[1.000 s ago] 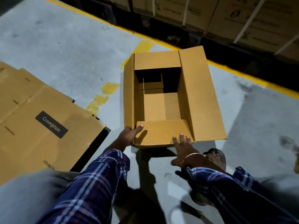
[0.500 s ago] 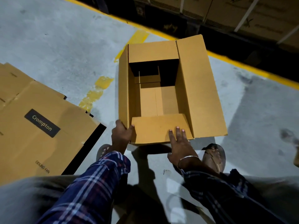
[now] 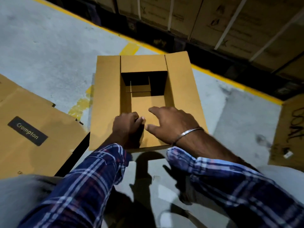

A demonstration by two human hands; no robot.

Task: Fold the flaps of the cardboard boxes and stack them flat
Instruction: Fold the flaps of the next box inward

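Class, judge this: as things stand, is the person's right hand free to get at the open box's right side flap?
Probably yes. The right hand hovers spread over the near flap, and the right side flap lies splayed beside it with nothing on it or between them.

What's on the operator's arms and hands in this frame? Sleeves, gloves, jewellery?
Both arms wear a plaid shirt in dark blue, white and red, cuffs pushed back past the wrists. The left hand and right hand are bare, no gloves. A thin silver metal bangle circles the right wrist. No watch or rings are visible.
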